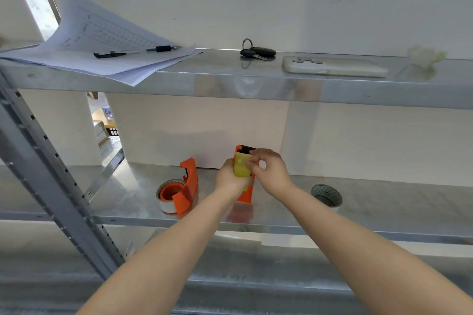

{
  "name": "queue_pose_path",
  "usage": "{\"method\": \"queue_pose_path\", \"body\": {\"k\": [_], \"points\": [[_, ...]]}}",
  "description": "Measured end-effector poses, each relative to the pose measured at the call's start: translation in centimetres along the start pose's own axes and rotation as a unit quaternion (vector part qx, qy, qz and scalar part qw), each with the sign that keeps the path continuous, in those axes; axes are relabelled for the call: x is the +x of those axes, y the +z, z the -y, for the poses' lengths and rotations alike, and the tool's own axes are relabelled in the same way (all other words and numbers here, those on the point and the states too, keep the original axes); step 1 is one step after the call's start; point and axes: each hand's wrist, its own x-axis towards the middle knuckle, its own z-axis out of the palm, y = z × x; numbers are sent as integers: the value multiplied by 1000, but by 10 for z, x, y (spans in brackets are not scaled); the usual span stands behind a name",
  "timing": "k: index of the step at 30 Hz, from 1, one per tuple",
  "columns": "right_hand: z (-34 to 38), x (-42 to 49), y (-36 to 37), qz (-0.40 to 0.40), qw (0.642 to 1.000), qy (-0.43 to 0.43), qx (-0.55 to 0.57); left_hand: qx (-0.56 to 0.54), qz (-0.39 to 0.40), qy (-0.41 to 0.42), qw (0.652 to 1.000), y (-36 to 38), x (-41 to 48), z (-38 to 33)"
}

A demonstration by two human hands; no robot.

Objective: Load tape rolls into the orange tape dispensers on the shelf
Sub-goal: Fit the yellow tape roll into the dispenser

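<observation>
Holding an orange tape dispenser upright at the centre of the frame, I have my left hand wrapped around its left side and lower body, fingers clamped on it. My right hand sits just to the right, its fingertips pinched together on the yellow flap at the dispenser's upper front, below the black strip at the top. The dispenser's bottom end looks to rest on the middle metal shelf, though I cannot tell for certain.

Left of centre on the same shelf lies a second orange tape dispenser, a tape roll already seated on its hub. Right of my hands, a grey roll stands apart.

On the upper shelf, papers with a pen on top occupy the upper left; car keys sit top centre, a phone face down just right of them.
</observation>
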Motion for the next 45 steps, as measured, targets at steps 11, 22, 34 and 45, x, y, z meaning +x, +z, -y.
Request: {"method": "queue_pose_path", "body": {"k": [11, 22, 34, 45], "points": [[11, 41, -26, 39, 997, 66, 14, 46, -13, 32, 998, 7, -13, 18], [10, 64, -45, 2, 993, 82, 85, 17, 23, 78, 997, 4, -29, 22], [-4, 74, -51, 4, 991, 109, 79, 14, 17, 98, 995, 2, -42, 39], [-25, 76, -49, 87, 965, 221, 111, -10, 45, 124, 991, -7, -57, 38]]}}
